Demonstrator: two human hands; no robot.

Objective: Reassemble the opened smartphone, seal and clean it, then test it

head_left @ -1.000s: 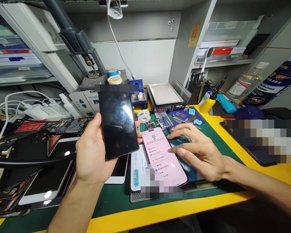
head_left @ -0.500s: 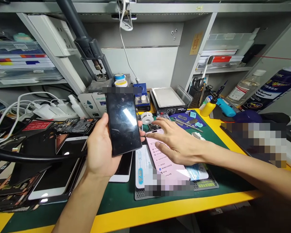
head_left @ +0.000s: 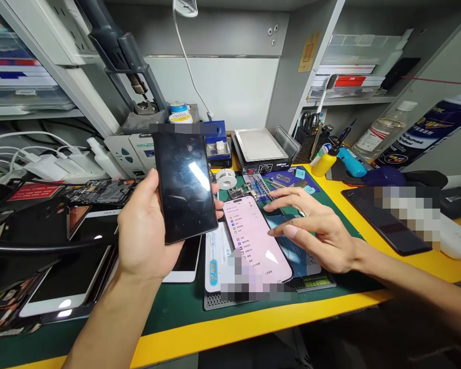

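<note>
My left hand (head_left: pixel 146 230) holds a black smartphone (head_left: pixel 186 189) upright, its dark, smudged screen towards me and a bright reflection on it. Fingers wrap round its right edge, the thumb along the left. Lower right lies a second smartphone (head_left: pixel 253 238) with a lit pink-white screen showing a list menu. Over that phone's right edge hovers my right hand (head_left: pixel 318 225), fingers spread and curved, nothing in them. Whether a fingertip touches the screen I cannot tell. Beneath the lit phone are a white-and-blue card (head_left: pixel 214 256) and a grey perforated mat (head_left: pixel 215 301).
Left, several phones and parts are piled, including a white-framed phone (head_left: pixel 77 256), with a black cable (head_left: pixel 49 247) across them. Behind stand a solder spool (head_left: pixel 226 179) and a heating plate (head_left: pixel 261 146). A yellow bottle (head_left: pixel 323 165) and another black phone (head_left: pixel 384 220) are to the right.
My right hand has moved right, off the middle of the lit phone, uncovering more of its list, which now shows different entries. The view has shifted slightly; my left hand still holds the black smartphone.
</note>
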